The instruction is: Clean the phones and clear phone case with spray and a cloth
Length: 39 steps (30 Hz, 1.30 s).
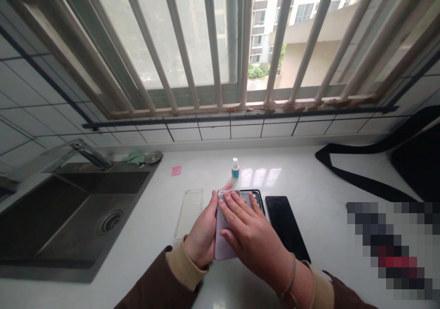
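Observation:
My left hand (202, 231) grips a pale lilac phone (223, 250) along its left side, with the thumb at the edge. Across the phone's back lies my right hand (245, 222), fingers stretched out and flat. Past the right fingers a dark-rimmed corner with round camera rings shows at the upper right; whether it is part of the phone or of a case I cannot tell. Much of the phone is hidden under the right hand. Just right of it a black phone (287, 226) rests on the white counter (227, 286). A clear phone case (189, 212) lies to the left.
A small white-capped bottle (235, 169) stands upright behind my hands. Further left are a pink paper square (176, 170), a sink (85, 226) with a faucet (91, 154), a green cloth (134, 158) and a metal strainer (153, 157). A black strap (364, 178) lies at right.

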Each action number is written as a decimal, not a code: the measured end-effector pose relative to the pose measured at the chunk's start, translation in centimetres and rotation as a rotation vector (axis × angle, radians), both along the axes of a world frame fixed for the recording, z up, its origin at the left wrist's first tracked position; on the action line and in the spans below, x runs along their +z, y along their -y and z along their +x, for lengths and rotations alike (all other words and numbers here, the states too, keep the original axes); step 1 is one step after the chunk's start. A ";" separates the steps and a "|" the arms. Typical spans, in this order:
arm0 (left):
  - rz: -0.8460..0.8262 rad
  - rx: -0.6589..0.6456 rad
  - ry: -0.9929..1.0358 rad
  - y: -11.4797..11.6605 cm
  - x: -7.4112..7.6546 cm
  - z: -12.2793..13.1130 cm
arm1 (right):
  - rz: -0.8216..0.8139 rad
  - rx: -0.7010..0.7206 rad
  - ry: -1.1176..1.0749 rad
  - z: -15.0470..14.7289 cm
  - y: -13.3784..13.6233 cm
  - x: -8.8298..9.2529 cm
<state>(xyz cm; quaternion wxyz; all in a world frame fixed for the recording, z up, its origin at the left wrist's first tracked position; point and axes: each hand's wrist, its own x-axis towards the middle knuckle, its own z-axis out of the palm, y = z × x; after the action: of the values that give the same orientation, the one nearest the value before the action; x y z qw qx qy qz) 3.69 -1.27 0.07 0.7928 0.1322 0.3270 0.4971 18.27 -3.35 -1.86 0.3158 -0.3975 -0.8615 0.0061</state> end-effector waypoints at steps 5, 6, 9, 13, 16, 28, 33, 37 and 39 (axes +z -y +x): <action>0.038 0.056 -0.045 -0.1 -0.1 0.1 | -0.004 -0.049 0.010 -0.1 -0.2 -0.5; 0.030 0.086 -0.065 -0.2 0.0 0.0 | -0.013 -0.042 0.011 -0.1 -0.2 -0.6; -0.009 0.181 -0.125 -0.6 0.3 -0.4 | -0.049 0.022 0.015 -0.2 -0.1 -0.7; -0.046 0.346 -0.149 -1.4 0.4 -1.6 | -0.069 0.129 -0.002 -0.3 0.3 -0.3; -0.054 0.490 -0.145 -2.0 0.6 -2.5 | -0.036 0.204 -0.046 -0.4 0.4 -0.1; 0.088 0.580 -0.261 -1.9 1.6 -3.1 | -0.150 0.209 -0.432 -0.4 0.5 -0.8; 0.230 0.666 -0.432 -1.5 1.3 -3.0 | -0.582 0.085 -0.681 -0.5 0.2 -0.9; 0.328 0.713 -0.492 -1.1 0.8 -2.6 | -0.930 0.067 -0.891 -0.5 -0.3 -1.0; 0.392 0.741 -0.519 -1.0 0.7 -2.5 | -1.063 0.093 -1.005 -0.6 -0.4 -1.1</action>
<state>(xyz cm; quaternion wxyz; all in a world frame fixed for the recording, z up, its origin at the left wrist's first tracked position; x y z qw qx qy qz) 1.24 -0.28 0.76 0.4155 0.2731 0.4390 0.7484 17.67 -2.98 -2.96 0.4368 -0.4093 -0.5093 0.6183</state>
